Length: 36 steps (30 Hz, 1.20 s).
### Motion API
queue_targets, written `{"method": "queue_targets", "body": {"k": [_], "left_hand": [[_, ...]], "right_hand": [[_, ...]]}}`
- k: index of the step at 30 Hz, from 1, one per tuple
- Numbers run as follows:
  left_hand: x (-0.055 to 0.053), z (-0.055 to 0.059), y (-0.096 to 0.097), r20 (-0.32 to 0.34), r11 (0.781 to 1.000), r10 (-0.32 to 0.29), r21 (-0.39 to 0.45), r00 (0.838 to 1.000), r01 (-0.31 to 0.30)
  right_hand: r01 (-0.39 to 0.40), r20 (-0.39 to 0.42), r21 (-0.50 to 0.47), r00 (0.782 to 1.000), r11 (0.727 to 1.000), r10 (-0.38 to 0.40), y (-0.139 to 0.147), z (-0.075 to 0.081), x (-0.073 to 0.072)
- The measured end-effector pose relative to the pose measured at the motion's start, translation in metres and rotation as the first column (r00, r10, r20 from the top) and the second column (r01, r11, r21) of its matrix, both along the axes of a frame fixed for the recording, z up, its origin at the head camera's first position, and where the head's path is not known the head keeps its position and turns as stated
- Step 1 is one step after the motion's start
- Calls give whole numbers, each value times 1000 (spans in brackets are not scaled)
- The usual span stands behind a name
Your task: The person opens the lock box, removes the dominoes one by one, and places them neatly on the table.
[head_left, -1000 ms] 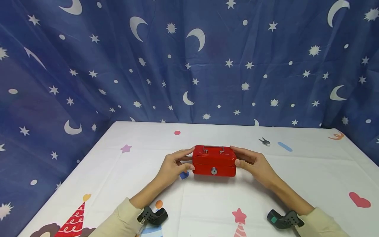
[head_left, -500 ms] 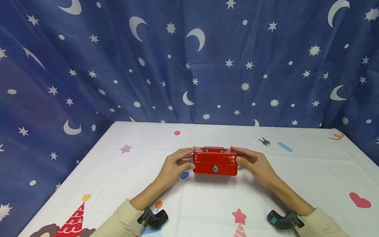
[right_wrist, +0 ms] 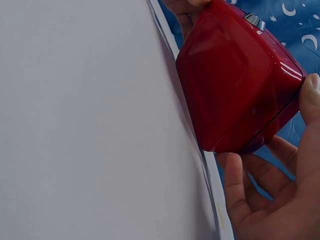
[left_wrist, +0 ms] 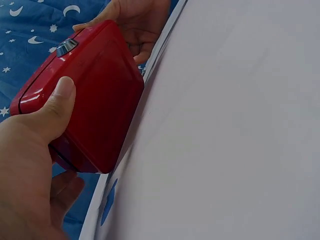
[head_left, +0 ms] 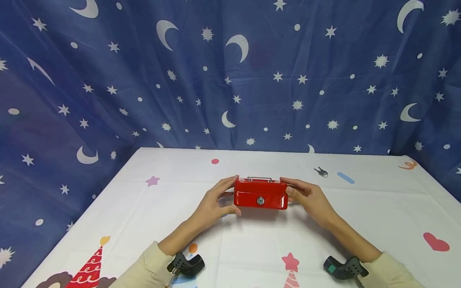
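Note:
A red metal cash box (head_left: pixel 246 200) is held between both hands near the middle of the table, its front edge tipped up. Its round silver lock (head_left: pixel 260 200) faces me, and a thin wire handle (head_left: pixel 259 178) lies on the lid. On the left end my left hand (head_left: pixel 211 206) grips it, the thumb (left_wrist: pixel 61 102) against the underside near the front edge. My right hand (head_left: pixel 315 202) grips the opposite end, thumb (right_wrist: pixel 312 92) at the front corner and fingers toward the back. Both wrist views show the box's red underside. The lid is down.
A small bunch of keys (head_left: pixel 320 172) lies at the back right, beside a printed blue bar on the white tablecloth (head_left: pixel 180 172). Behind the table hangs a blue curtain (head_left: pixel 266 100) with moons and stars. Each wrist wears a black camera band.
The front of the box has tipped upward, with the lock a little higher in view. My left thumb has shifted from the front face to below the box's lower edge.

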State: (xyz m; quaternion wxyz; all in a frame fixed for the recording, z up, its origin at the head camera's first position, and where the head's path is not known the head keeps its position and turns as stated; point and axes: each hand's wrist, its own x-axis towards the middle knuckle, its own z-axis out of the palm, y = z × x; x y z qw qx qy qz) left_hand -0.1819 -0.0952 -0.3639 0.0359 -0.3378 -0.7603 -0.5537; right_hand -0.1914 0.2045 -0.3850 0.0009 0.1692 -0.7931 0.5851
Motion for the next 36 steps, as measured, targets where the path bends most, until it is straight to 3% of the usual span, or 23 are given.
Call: {"method": "queue_targets", "body": {"k": [5, 10, 17, 22, 28, 36], "left_hand": [[1, -1, 2, -113, 999, 45, -17, 993, -47], [-1, -4, 3, -207, 996, 82, -5, 975, -85], [1, -3, 4, -222, 996, 91, 20, 971, -89], [1, -4, 3, -245, 996, 89, 24, 965, -86], [-1, -4, 4, -314, 997, 80, 33, 946, -73], [0, -1, 4, -372, 996, 84, 45, 924, -72]], "right_hand": [[-34, 3, 21, 999, 999, 34, 0, 2, -2], [-114, -13, 131, 993, 985, 117, 4, 9, -5], [-175, -107, 226, 973, 958, 203, 10, 16, -5], [-155, -237, 278, 945, 948, 224, 11, 17, -5], [-167, -336, 267, 907, 949, 254, 9, 19, -4], [-49, -347, 302, 924, 952, 157, 5, 18, 1]]}}
